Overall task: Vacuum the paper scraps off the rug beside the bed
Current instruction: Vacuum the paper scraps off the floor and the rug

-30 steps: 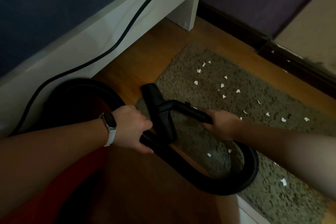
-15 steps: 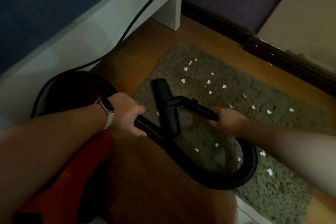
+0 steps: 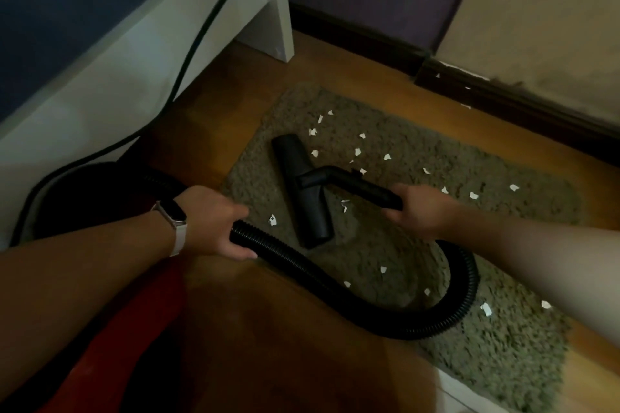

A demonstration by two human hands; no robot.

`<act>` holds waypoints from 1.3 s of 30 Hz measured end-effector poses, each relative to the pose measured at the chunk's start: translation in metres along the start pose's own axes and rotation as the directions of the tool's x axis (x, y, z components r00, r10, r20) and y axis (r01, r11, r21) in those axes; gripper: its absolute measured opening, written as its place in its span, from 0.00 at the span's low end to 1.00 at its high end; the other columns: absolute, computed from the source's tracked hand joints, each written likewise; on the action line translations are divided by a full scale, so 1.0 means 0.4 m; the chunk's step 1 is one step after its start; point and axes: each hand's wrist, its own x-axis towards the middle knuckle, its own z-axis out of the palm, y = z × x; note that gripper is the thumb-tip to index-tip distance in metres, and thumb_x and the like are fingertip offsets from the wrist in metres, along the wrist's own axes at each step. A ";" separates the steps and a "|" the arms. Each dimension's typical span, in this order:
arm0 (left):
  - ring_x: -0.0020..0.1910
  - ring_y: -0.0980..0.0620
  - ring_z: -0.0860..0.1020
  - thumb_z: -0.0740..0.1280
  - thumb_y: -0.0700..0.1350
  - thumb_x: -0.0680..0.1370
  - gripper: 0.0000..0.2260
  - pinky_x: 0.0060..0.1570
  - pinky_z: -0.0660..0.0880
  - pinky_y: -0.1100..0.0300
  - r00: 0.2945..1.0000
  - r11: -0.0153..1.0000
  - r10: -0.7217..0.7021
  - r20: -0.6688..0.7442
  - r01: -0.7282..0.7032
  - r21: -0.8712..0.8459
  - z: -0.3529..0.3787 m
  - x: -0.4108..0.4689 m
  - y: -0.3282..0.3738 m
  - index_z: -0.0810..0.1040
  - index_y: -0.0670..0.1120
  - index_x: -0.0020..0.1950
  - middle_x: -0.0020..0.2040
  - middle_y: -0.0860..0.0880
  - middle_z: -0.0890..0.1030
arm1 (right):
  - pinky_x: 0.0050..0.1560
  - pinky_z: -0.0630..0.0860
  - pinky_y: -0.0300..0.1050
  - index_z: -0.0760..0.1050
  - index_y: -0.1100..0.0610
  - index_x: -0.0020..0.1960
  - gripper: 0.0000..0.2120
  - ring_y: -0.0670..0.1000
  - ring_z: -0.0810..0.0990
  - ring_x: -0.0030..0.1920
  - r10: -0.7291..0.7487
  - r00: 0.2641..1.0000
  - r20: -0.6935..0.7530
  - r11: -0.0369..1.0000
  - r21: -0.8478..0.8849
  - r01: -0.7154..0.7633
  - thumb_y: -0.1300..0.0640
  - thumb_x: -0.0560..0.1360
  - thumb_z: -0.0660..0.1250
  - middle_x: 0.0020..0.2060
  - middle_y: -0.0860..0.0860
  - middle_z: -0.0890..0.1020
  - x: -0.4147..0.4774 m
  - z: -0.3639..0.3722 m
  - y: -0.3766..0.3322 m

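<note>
Right hand point(image 3: 417, 208): I'm wrapping it tight around the rear of the black wand point(image 3: 355, 183), steering from there so the floor head stays flat.
Left hand point(image 3: 214, 221): I'm curling it closed on the ribbed hose point(image 3: 335, 285), probably keeping slack off the head.
Floor head point(image 3: 302, 191): sitting on the rug's point(image 3: 385, 238) near-left part, angled toward the bed frame point(image 3: 110, 77).
Paper scraps point(image 3: 358, 152): lying mostly beyond and right of the head, with a few inside the hose loop.
Progress: I'm guessing barely started, plenty left.

One rug point(image 3: 385, 245), two hands point(image 3: 214, 221)
</note>
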 end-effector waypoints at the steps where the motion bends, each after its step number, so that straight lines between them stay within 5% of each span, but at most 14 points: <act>1: 0.32 0.57 0.71 0.49 0.78 0.64 0.28 0.31 0.68 0.61 1.000 1.000 0.003 -0.011 -0.003 -0.009 0.001 -0.004 -0.002 0.68 0.56 0.44 0.33 0.57 0.71 | 0.39 0.74 0.44 0.74 0.52 0.57 0.12 0.49 0.78 0.38 -0.016 1.000 0.004 0.999 -0.033 0.016 0.46 0.79 0.65 0.38 0.47 0.76 0.007 0.000 -0.018; 10: 0.32 0.58 0.72 0.55 0.77 0.67 0.25 0.28 0.66 0.62 0.996 0.988 0.049 -0.076 -0.059 -0.142 0.032 -0.038 0.001 0.68 0.56 0.41 0.32 0.57 0.69 | 0.43 0.81 0.50 0.73 0.49 0.59 0.12 0.49 0.80 0.40 -0.054 0.995 0.085 0.987 -0.145 0.066 0.44 0.79 0.64 0.40 0.48 0.78 0.006 0.019 -0.101; 16: 0.29 0.55 0.73 0.54 0.78 0.66 0.25 0.28 0.71 0.60 0.963 0.980 0.028 -0.268 -0.079 -0.183 0.068 -0.034 -0.011 0.65 0.56 0.38 0.31 0.56 0.72 | 0.42 0.81 0.48 0.74 0.48 0.57 0.09 0.48 0.80 0.39 0.041 0.997 0.071 0.991 -0.129 -0.032 0.46 0.79 0.64 0.40 0.48 0.80 -0.028 0.002 -0.069; 20: 0.23 0.55 0.70 0.52 0.78 0.68 0.26 0.21 0.66 0.63 0.907 0.967 0.034 -0.421 -0.137 -0.217 0.087 -0.023 -0.013 0.63 0.56 0.34 0.26 0.56 0.69 | 0.43 0.82 0.48 0.73 0.48 0.60 0.12 0.48 0.80 0.39 0.001 0.999 0.054 0.988 -0.153 0.008 0.45 0.79 0.64 0.40 0.47 0.79 -0.015 0.007 -0.115; 26: 0.25 0.52 0.75 0.59 0.76 0.66 0.27 0.23 0.72 0.60 0.854 0.950 -0.008 -0.520 -0.156 -0.271 0.126 -0.031 -0.011 0.76 0.52 0.35 0.27 0.55 0.75 | 0.44 0.81 0.50 0.74 0.50 0.59 0.16 0.54 0.82 0.43 -0.062 0.998 0.016 0.983 -0.171 0.064 0.42 0.76 0.66 0.42 0.51 0.81 0.017 0.041 -0.173; 31: 0.23 0.57 0.72 0.52 0.78 0.67 0.30 0.22 0.66 0.65 0.858 0.941 0.022 -0.514 -0.191 -0.279 0.128 -0.042 -0.014 0.74 0.54 0.34 0.26 0.59 0.67 | 0.44 0.80 0.47 0.73 0.47 0.60 0.17 0.50 0.80 0.41 -0.016 0.999 0.036 0.982 -0.188 0.023 0.38 0.77 0.63 0.41 0.47 0.79 0.003 0.064 -0.117; 35: 0.25 0.55 0.75 0.64 0.69 0.65 0.19 0.21 0.71 0.59 0.876 0.937 0.155 -0.457 -0.277 -0.214 0.158 -0.045 -0.021 0.73 0.54 0.37 0.28 0.56 0.74 | 0.43 0.75 0.44 0.69 0.45 0.62 0.18 0.51 0.77 0.40 0.065 0.998 0.022 0.976 -0.209 -0.059 0.37 0.78 0.61 0.40 0.46 0.76 -0.019 0.093 -0.074; 39: 0.24 0.53 0.75 0.65 0.67 0.66 0.18 0.21 0.71 0.58 0.858 0.926 0.063 -0.510 -0.241 -0.290 0.152 -0.036 -0.018 0.75 0.53 0.37 0.27 0.55 0.75 | 0.44 0.81 0.51 0.70 0.46 0.63 0.18 0.51 0.81 0.40 0.094 0.996 0.012 0.989 -0.118 -0.092 0.40 0.77 0.64 0.41 0.48 0.80 -0.024 0.105 -0.042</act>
